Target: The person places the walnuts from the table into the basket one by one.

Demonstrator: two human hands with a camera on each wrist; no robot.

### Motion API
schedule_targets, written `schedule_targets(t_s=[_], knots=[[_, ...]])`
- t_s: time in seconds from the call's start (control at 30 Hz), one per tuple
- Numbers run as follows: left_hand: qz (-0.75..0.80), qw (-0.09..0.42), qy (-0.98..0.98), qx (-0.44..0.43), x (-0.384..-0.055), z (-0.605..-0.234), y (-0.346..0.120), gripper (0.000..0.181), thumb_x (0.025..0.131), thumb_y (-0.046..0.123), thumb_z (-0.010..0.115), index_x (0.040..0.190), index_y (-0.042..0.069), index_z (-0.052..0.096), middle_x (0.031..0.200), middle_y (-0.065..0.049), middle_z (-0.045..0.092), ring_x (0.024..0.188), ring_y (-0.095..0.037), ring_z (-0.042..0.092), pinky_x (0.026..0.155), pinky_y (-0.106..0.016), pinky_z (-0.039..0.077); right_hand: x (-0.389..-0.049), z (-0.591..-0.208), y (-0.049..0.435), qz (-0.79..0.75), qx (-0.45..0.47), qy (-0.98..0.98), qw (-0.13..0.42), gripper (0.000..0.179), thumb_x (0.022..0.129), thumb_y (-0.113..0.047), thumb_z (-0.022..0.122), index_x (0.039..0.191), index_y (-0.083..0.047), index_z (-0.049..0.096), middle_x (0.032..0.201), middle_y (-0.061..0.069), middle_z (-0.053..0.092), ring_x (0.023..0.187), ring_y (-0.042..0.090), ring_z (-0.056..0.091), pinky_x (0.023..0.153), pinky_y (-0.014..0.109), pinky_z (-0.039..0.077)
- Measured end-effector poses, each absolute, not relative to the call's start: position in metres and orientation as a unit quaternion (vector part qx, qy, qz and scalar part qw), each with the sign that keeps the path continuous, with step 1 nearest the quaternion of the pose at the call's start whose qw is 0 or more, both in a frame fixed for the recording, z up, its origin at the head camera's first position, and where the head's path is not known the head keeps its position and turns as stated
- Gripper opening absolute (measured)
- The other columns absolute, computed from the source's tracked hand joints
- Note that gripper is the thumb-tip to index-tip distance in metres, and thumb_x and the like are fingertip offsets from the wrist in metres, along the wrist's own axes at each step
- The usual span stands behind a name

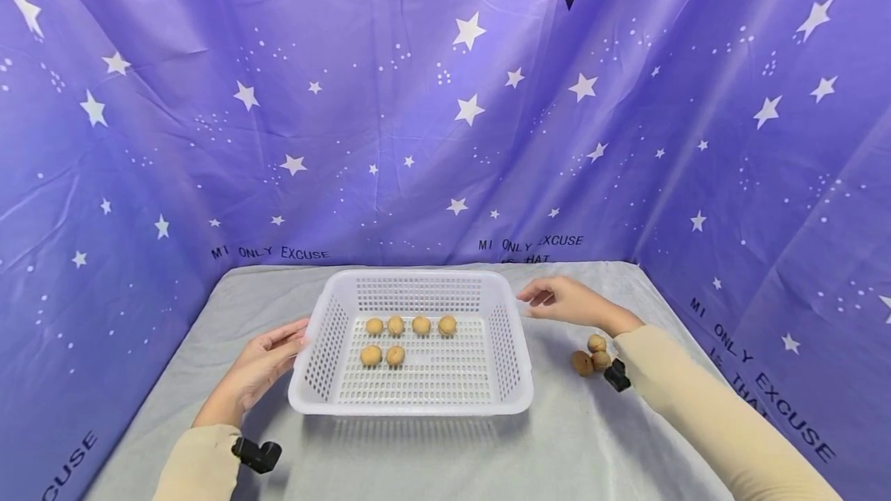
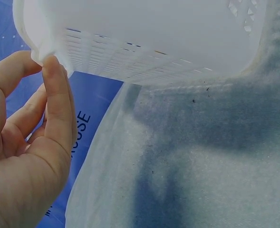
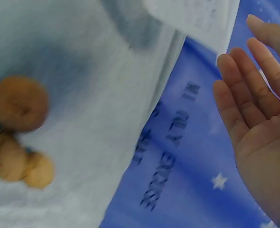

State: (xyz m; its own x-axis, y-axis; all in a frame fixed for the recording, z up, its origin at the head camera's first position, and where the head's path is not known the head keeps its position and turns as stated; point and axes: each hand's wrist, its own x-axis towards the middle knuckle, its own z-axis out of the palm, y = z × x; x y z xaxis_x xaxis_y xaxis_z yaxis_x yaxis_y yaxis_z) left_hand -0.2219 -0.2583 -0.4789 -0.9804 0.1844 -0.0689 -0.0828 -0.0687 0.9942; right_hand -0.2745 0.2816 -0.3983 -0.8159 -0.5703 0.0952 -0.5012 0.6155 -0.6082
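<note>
Between your L grip (image 1: 257, 366) and R grip (image 1: 574, 303) on the worktop (image 1: 404, 462), the white plastic basket (image 1: 411, 410) lies long axis L-R, 6 walnuts (image 1: 421, 325) inside. L grip's pinched on its L end; R grip's empty, relaxed, just beside the R end, w/ 3 loose walnuts (image 1: 582, 362) nearer you.

The left hand (image 1: 257, 364) touches a white basket (image 1: 412, 410) holding six walnuts (image 1: 421, 325), the right hand (image 1: 572, 302) hovers beside it, and three walnuts (image 1: 601, 362) lie on grey cloth (image 1: 557, 431).
</note>
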Motion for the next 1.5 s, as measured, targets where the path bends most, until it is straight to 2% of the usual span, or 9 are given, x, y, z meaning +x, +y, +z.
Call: schedule_targets(t_s=[0.23, 0.37, 0.57, 0.73, 0.87, 1.23, 1.5], knots=[[0.729, 0.092, 0.678, 0.038, -0.222, -0.479, -0.258, 0.062, 0.098, 0.009, 0.066, 0.149, -0.010, 0.036, 0.122, 0.003, 0.068, 0.109, -0.011, 0.065, 0.092, -0.028, 0.054, -0.262, -0.414, 0.322, -0.321, -0.253, 0.912, 0.046, 0.028, 0.094, -0.021, 0.073, 0.116, -0.004, 0.071, 0.107, 0.008, 0.071, 0.095, 0.021, 0.066, 0.082, 0.032, 0.057], [0.727, 0.090, 0.679, 0.033, -0.222, -0.479, -0.258, 0.063, 0.098, 0.010, 0.067, 0.150, -0.009, 0.036, 0.122, 0.003, 0.068, 0.108, -0.011, 0.065, 0.092, -0.028, 0.054, -0.254, -0.428, 0.342, -0.326, -0.205, 0.922, 0.052, 0.028, 0.095, -0.020, 0.072, 0.118, -0.004, 0.071, 0.109, 0.011, 0.071, 0.096, 0.018, 0.065, 0.084, 0.030, 0.055], [0.725, 0.089, 0.682, 0.033, -0.220, -0.478, -0.258, 0.062, 0.099, 0.010, 0.065, 0.150, -0.009, 0.036, 0.126, -0.002, 0.066, 0.108, -0.011, 0.064, 0.092, -0.027, 0.054, -0.243, -0.450, 0.370, -0.326, -0.159, 0.930, 0.050, 0.031, 0.095, -0.016, 0.070, 0.119, 0.004, 0.068, 0.116, 0.019, 0.068, 0.104, 0.032, 0.064, 0.087, 0.041, 0.055], [0.725, 0.090, 0.682, 0.033, -0.221, -0.478, -0.259, 0.062, 0.099, 0.010, 0.065, 0.150, -0.008, 0.035, 0.126, -0.001, 0.066, 0.109, -0.010, 0.064, 0.093, -0.027, 0.054, -0.236, -0.464, 0.388, -0.323, -0.123, 0.937, 0.047, 0.037, 0.092, -0.020, 0.074, 0.119, 0.005, 0.068, 0.113, 0.017, 0.070, 0.103, 0.032, 0.065, 0.083, 0.037, 0.054], [0.725, 0.090, 0.682, 0.031, -0.221, -0.478, -0.258, 0.062, 0.099, 0.010, 0.065, 0.151, -0.008, 0.035, 0.127, -0.002, 0.065, 0.109, -0.010, 0.064, 0.093, -0.027, 0.054, -0.235, -0.472, 0.396, -0.328, -0.112, 0.937, 0.049, 0.039, 0.092, -0.020, 0.074, 0.119, 0.006, 0.068, 0.107, 0.015, 0.072, 0.096, 0.028, 0.067, 0.080, 0.032, 0.054], [0.723, 0.089, 0.685, 0.022, -0.220, -0.476, -0.257, 0.064, 0.098, 0.011, 0.067, 0.150, -0.008, 0.036, 0.130, -0.005, 0.064, 0.109, -0.010, 0.064, 0.094, -0.027, 0.053, -0.238, -0.480, 0.398, -0.331, -0.092, 0.938, 0.050, 0.039, 0.092, -0.026, 0.074, 0.117, 0.004, 0.069, 0.103, 0.008, 0.071, 0.093, 0.018, 0.065, 0.079, 0.030, 0.053], [0.726, 0.089, 0.681, 0.023, -0.220, -0.476, -0.256, 0.064, 0.098, 0.011, 0.067, 0.150, -0.009, 0.036, 0.126, -0.002, 0.066, 0.108, -0.010, 0.064, 0.093, -0.027, 0.054, -0.237, -0.476, 0.398, -0.338, -0.095, 0.935, 0.052, 0.040, 0.092, -0.025, 0.074, 0.119, 0.005, 0.068, 0.105, 0.010, 0.072, 0.094, 0.022, 0.065, 0.079, 0.031, 0.053]])
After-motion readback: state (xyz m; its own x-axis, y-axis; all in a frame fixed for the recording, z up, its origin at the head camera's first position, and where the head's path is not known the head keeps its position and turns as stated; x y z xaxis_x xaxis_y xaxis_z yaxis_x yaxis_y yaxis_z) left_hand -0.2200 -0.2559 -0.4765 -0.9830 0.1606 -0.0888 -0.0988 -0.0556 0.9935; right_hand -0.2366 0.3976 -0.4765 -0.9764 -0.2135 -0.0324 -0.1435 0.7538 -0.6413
